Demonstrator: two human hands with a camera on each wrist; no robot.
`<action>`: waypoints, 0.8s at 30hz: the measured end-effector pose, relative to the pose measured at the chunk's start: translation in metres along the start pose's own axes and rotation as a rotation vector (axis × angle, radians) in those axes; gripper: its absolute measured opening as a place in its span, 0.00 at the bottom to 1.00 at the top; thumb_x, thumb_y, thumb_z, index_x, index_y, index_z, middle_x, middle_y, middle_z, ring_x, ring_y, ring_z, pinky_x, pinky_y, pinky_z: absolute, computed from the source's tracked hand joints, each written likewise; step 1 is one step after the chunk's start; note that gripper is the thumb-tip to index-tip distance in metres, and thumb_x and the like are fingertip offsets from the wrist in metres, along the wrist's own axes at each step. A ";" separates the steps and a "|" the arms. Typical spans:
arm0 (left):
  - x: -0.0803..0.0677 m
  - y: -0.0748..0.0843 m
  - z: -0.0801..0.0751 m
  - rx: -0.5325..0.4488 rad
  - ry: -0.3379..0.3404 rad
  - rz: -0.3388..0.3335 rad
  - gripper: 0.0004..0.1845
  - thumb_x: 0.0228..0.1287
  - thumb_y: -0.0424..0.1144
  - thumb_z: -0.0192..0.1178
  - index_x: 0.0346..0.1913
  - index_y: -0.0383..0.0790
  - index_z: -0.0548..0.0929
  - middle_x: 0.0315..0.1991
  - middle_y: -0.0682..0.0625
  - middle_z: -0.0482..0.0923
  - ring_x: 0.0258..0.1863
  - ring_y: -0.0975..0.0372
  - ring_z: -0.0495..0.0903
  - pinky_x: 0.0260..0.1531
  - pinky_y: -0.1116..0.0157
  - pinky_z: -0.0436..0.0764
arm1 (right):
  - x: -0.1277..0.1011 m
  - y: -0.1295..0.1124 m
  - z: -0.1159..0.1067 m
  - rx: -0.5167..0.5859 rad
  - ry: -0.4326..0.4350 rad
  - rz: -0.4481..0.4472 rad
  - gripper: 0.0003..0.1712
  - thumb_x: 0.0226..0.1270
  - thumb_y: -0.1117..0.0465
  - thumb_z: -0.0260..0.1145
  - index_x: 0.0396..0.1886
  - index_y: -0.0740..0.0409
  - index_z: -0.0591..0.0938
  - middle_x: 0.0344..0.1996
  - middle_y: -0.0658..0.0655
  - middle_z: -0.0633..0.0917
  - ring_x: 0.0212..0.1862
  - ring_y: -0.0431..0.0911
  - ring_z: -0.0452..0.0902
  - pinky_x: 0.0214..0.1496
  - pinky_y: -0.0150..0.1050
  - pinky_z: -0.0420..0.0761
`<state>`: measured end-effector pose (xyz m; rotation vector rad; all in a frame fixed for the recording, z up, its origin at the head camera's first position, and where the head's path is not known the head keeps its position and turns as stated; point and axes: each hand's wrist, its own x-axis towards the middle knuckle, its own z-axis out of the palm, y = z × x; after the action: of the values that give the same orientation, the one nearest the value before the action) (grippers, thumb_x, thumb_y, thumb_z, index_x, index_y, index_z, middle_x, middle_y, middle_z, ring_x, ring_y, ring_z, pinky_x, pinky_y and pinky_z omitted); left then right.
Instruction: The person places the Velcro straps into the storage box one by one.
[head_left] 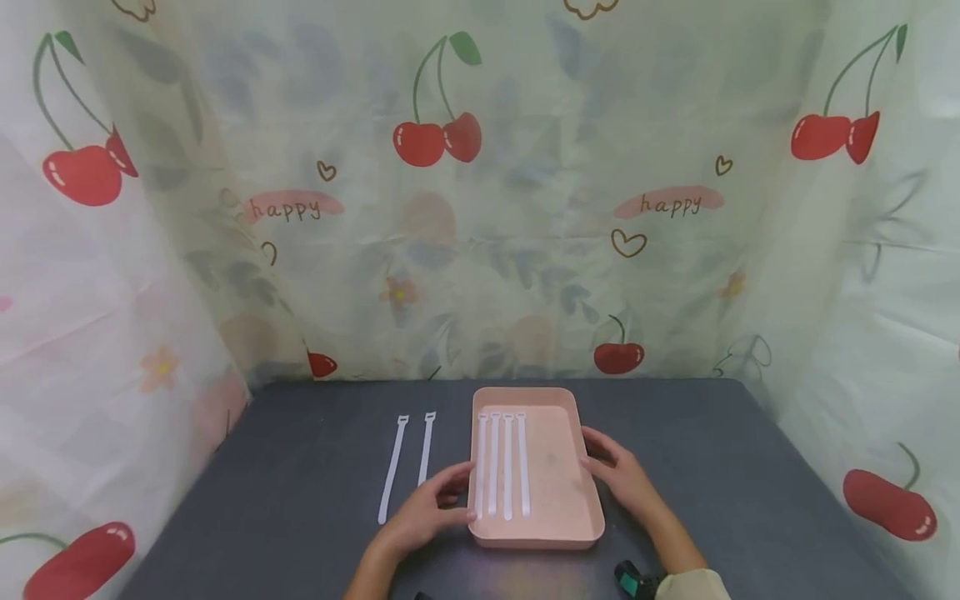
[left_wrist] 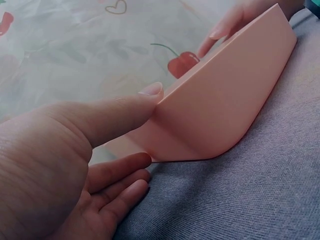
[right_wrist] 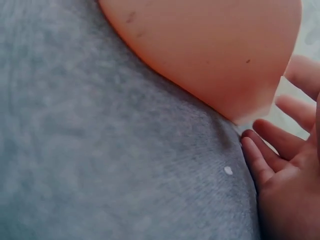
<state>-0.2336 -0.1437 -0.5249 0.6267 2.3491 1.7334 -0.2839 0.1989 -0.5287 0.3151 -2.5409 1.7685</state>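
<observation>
Flanking pink tray (head_left: 558, 492) (holding 4 white straps (head_left: 508, 467)) on dark worktop (head_left: 300, 467), angling L hand (head_left: 425, 510) & R hand (head_left: 619, 472) inward, touching opp. sides w/ loose, unclenched fingers (left_wrist: 122, 170), resting L thumb (left_wrist: 125, 112) at rim (head_left: 525, 391).

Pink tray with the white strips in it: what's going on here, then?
A person has both bare hands at the pink tray: the left hand touches its left side and the right hand is at its right. Inside, four white strips lie side by side toward the left. Two more strips lie outside, on the dark table left of the tray, one partly hidden by the left hand.
</observation>
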 end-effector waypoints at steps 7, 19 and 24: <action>0.001 0.002 0.000 0.002 0.003 -0.003 0.37 0.58 0.35 0.69 0.70 0.35 0.66 0.61 0.37 0.73 0.61 0.46 0.71 0.59 0.49 0.69 | -0.001 0.002 -0.003 -0.015 -0.049 -0.017 0.33 0.66 0.62 0.67 0.69 0.62 0.69 0.64 0.64 0.74 0.64 0.56 0.69 0.62 0.50 0.71; -0.001 0.001 0.001 0.014 0.004 0.015 0.37 0.59 0.35 0.68 0.70 0.34 0.66 0.60 0.36 0.73 0.60 0.46 0.72 0.59 0.52 0.70 | -0.006 0.003 -0.007 0.033 -0.099 0.011 0.35 0.65 0.62 0.68 0.70 0.62 0.68 0.63 0.65 0.74 0.64 0.57 0.69 0.63 0.50 0.70; -0.001 -0.003 0.001 0.004 0.001 0.027 0.37 0.58 0.35 0.69 0.70 0.34 0.66 0.60 0.36 0.73 0.60 0.46 0.72 0.59 0.54 0.70 | -0.006 0.003 -0.008 0.044 -0.122 0.001 0.35 0.65 0.62 0.68 0.70 0.62 0.68 0.63 0.65 0.74 0.64 0.57 0.70 0.62 0.46 0.71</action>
<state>-0.2335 -0.1440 -0.5279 0.6606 2.3565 1.7409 -0.2789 0.2082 -0.5293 0.4375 -2.5854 1.8629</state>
